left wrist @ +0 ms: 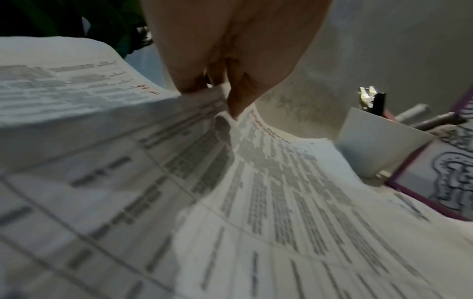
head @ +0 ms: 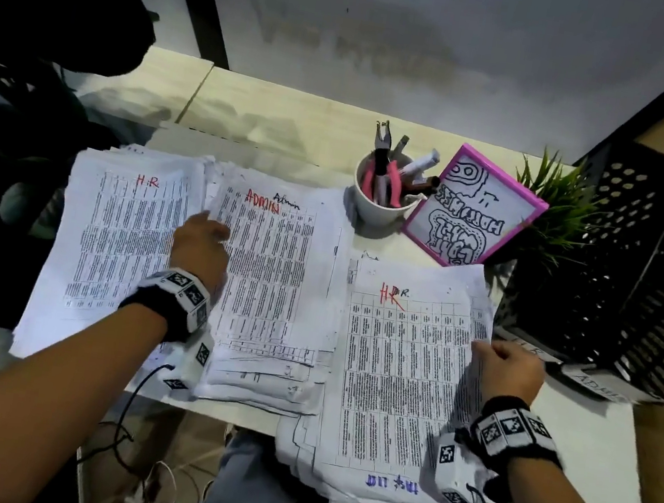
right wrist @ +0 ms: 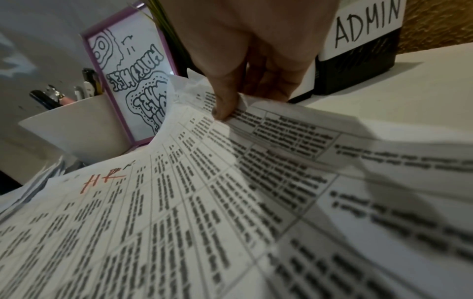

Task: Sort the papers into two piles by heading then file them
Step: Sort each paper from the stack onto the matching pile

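Three stacks of printed sheets lie on the white table (head: 601, 455). The left pile (head: 120, 245) is headed "H.R" in red, and the middle pile (head: 274, 277) is headed "ADMIN". The right stack (head: 398, 373) hangs over the near edge, and its top sheet (right wrist: 179, 202) is marked "HR". My left hand (head: 202, 240) sits between the two left piles, fingertips (left wrist: 238, 105) pinching the left edge of the top ADMIN sheet (left wrist: 281, 182). My right hand (head: 506, 372) pinches the raised right edge of the HR top sheet, thumb (right wrist: 225, 105) on top, fingers beneath.
Black perforated file trays (head: 633, 296) stand at the right with "H.R" and "ADMIN" labels (right wrist: 366, 22). Behind the papers are a white cup (head: 379, 211) of pens and pliers, a pink-framed drawing (head: 479, 208) and a green plant (head: 552, 206). Cables hang under the table.
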`<state>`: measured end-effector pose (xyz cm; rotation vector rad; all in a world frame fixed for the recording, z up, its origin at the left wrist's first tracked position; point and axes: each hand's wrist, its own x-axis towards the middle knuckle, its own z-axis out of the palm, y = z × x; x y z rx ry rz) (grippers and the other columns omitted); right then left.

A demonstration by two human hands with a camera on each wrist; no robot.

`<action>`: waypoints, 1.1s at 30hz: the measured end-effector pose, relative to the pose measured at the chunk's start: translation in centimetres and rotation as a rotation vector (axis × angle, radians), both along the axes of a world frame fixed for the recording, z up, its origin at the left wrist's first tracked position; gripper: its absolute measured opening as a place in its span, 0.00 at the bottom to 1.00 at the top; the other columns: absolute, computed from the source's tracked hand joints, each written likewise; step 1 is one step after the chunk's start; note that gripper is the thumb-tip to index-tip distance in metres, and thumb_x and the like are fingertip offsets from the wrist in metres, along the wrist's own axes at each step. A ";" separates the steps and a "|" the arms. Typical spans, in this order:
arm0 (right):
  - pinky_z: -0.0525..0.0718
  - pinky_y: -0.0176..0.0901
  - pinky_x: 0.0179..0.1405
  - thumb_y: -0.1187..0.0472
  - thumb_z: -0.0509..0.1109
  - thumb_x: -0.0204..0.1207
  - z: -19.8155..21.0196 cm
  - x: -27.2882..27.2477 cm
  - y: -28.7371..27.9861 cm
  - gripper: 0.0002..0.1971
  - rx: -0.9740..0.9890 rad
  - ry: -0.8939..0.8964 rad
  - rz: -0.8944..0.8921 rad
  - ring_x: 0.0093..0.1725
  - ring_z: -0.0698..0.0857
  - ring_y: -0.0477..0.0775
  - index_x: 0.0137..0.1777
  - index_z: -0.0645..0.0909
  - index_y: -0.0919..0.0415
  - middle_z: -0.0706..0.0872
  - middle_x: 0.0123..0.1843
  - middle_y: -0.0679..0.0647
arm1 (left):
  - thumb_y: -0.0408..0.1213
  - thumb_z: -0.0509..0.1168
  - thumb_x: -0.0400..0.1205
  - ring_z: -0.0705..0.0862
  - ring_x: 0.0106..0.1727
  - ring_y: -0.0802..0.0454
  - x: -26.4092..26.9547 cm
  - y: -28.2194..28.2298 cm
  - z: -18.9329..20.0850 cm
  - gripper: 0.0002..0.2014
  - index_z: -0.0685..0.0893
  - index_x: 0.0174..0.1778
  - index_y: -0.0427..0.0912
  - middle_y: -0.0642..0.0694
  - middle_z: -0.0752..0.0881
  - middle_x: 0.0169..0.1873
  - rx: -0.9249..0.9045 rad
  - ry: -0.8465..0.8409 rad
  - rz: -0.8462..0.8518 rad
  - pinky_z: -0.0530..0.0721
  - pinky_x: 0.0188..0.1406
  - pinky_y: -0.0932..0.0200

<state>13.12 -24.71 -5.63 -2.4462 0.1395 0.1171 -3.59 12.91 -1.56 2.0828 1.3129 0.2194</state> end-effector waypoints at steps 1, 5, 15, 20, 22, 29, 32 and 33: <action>0.81 0.46 0.44 0.64 0.77 0.70 0.2 -0.1 -0.2 0.08 -0.004 -0.017 0.030 0.40 0.86 0.63 0.41 0.90 0.70 0.89 0.36 0.65 | 0.21 0.58 0.80 0.69 0.75 0.39 0.1 -0.7 0.0 0.16 0.84 0.60 0.35 0.40 0.64 0.79 0.046 -0.013 0.009 0.73 0.67 0.56; 0.75 0.40 0.44 0.67 0.73 0.74 1.3 -0.5 -1.1 0.08 -0.061 -0.119 0.175 0.45 0.87 0.64 0.52 0.89 0.67 0.91 0.44 0.66 | 0.23 0.60 0.78 0.54 0.81 0.40 1.0 -4.0 -0.1 0.21 0.77 0.68 0.37 0.39 0.55 0.82 0.178 -0.121 -0.081 0.60 0.76 0.52; 0.80 0.47 0.51 0.71 0.67 0.78 2.4 -0.7 -2.7 0.10 0.304 -0.127 0.098 0.48 0.82 0.58 0.47 0.83 0.54 0.85 0.47 0.58 | 0.31 0.66 0.81 0.79 0.67 0.48 4.1 -15.2 -1.4 0.20 0.74 0.70 0.41 0.44 0.77 0.68 -0.367 -0.310 -0.416 0.79 0.66 0.54; 0.80 0.52 0.52 0.68 0.73 0.73 1.7 -1.3 -1.8 0.12 0.093 -0.192 0.154 0.50 0.80 0.59 0.56 0.81 0.65 0.80 0.50 0.57 | 0.33 0.66 0.80 0.77 0.70 0.48 5.0 -17.0 -2.2 0.22 0.73 0.72 0.39 0.41 0.78 0.68 -0.425 -0.189 -0.418 0.74 0.68 0.56; 0.82 0.57 0.53 0.62 0.77 0.71 0.9 -1.5 -1.1 0.14 0.079 -0.042 0.127 0.48 0.82 0.64 0.54 0.81 0.66 0.83 0.47 0.62 | 0.32 0.66 0.80 0.77 0.70 0.47 4.7 -17.0 -2.5 0.23 0.73 0.72 0.37 0.40 0.78 0.69 -0.414 -0.139 -0.443 0.74 0.70 0.54; 0.79 0.47 0.54 0.56 0.83 0.64 -0.2 -1.4 1.9 0.28 0.097 0.304 0.045 0.56 0.80 0.59 0.61 0.79 0.66 0.80 0.56 0.60 | 0.30 0.64 0.80 0.76 0.71 0.50 3.5 -17.2 -3.5 0.22 0.74 0.72 0.39 0.42 0.78 0.70 -0.432 -0.101 -0.482 0.69 0.68 0.63; 0.73 0.43 0.33 0.63 0.79 0.68 0.0 -0.9 2.0 0.10 0.144 0.258 0.009 0.34 0.76 0.55 0.32 0.79 0.59 0.78 0.33 0.57 | 0.30 0.65 0.80 0.79 0.67 0.51 3.5 -17.4 -3.4 0.20 0.76 0.69 0.40 0.43 0.81 0.66 -0.414 -0.160 -0.430 0.72 0.65 0.64; 0.68 0.42 0.29 0.64 0.78 0.68 -0.1 -0.6 1.7 0.16 0.168 0.226 -0.004 0.30 0.71 0.53 0.26 0.74 0.59 0.73 0.27 0.57 | 0.30 0.66 0.80 0.79 0.66 0.51 3.6 -17.5 -3.3 0.19 0.77 0.68 0.40 0.43 0.81 0.64 -0.416 -0.202 -0.400 0.73 0.66 0.61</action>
